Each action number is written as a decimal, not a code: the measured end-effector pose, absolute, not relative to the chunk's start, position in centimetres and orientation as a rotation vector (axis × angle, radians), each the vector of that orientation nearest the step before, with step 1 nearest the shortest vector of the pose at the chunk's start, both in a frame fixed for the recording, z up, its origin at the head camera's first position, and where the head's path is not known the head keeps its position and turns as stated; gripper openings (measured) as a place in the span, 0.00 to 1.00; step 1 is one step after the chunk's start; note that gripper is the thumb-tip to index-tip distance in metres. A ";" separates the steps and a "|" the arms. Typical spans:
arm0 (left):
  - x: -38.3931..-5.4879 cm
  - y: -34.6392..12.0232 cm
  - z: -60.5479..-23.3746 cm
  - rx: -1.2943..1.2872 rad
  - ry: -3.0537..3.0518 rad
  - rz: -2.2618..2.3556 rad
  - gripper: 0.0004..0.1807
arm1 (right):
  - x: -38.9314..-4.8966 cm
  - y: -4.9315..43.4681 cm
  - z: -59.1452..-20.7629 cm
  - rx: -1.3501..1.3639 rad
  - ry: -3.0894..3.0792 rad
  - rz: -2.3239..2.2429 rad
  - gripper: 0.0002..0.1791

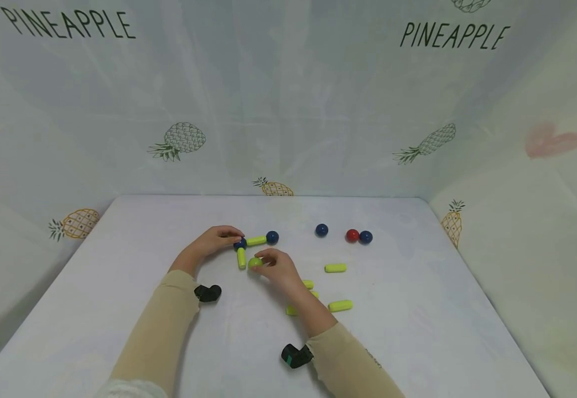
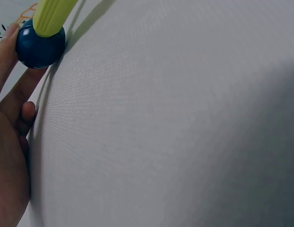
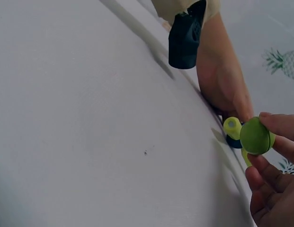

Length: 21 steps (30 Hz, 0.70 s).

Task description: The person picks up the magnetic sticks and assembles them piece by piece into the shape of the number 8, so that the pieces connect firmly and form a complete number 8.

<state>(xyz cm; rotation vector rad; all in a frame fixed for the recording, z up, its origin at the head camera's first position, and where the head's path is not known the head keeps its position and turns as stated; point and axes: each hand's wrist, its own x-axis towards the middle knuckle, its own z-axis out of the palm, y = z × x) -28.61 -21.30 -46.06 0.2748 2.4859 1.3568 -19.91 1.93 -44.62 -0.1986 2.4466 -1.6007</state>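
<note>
With fingers and thumb, my left hand [image 1: 216, 239] pinches a dark blue ball [image 2: 41, 46] on the table. Two yellow-green rods join that ball: one rod [image 1: 256, 241] runs right to a second blue ball [image 1: 272, 237], and the other rod [image 1: 241, 258] points toward me. A green ball [image 3: 257, 136] is pinched between the thumb and fingers of my right hand [image 1: 279, 270]. In the head view it sits just right of the near rod's free end; whether they touch, I cannot tell.
Loose yellow-green rods lie on the right, one rod [image 1: 335, 268] further back and another rod [image 1: 340, 305] nearer; several are partly behind my right forearm. At the back right are a lone blue ball [image 1: 321, 230] and a red ball [image 1: 352, 236] beside another blue ball [image 1: 365, 237].
</note>
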 end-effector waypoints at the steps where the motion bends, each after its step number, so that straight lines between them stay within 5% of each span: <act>1: -28.6 -21.3 -46.1 0.272 2.486 1.357 0.17 | -19.9 1.9 -44.7 -0.202 2.446 -1.598 0.16; 21: -29.1 -21.6 -46.7 0.301 2.493 1.364 0.17 | -19.8 0.8 -45.5 -0.223 2.456 -1.494 0.17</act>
